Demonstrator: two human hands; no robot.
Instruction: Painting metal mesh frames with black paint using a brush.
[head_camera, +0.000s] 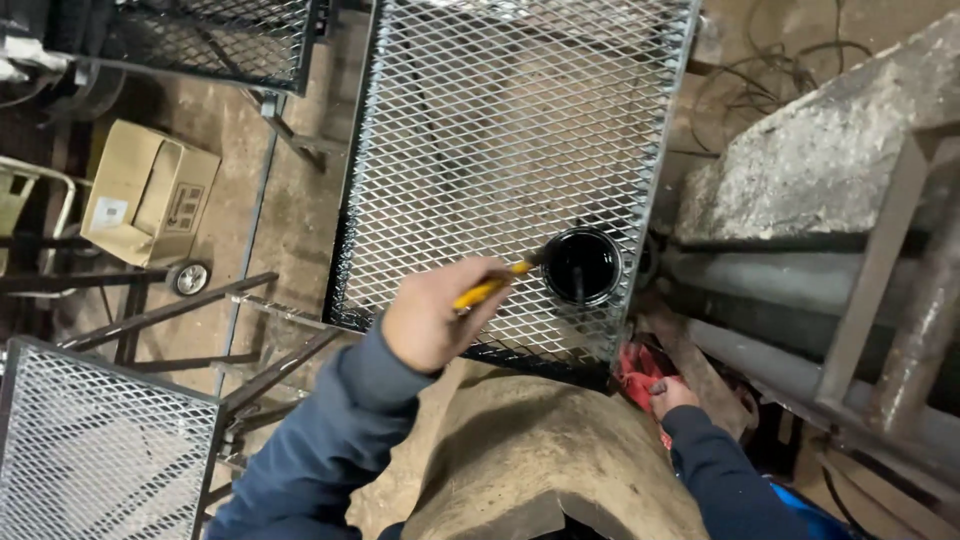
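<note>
Black paint fills the can (583, 264) sitting on the mesh panel (500, 150); your left hand (432, 312) holds the yellow-handled brush (497, 283) at the can's rim, your right hand (672, 395) clutches a red rag (636, 368) just below it. Mesh mostly unpainted.

This is a metal workshop: framed steel mesh panels (500, 130) stand over a dirty concrete floor (290, 200) (dusty and stained), with steel bars (160, 315) and cables (760, 70) lying around.
</note>
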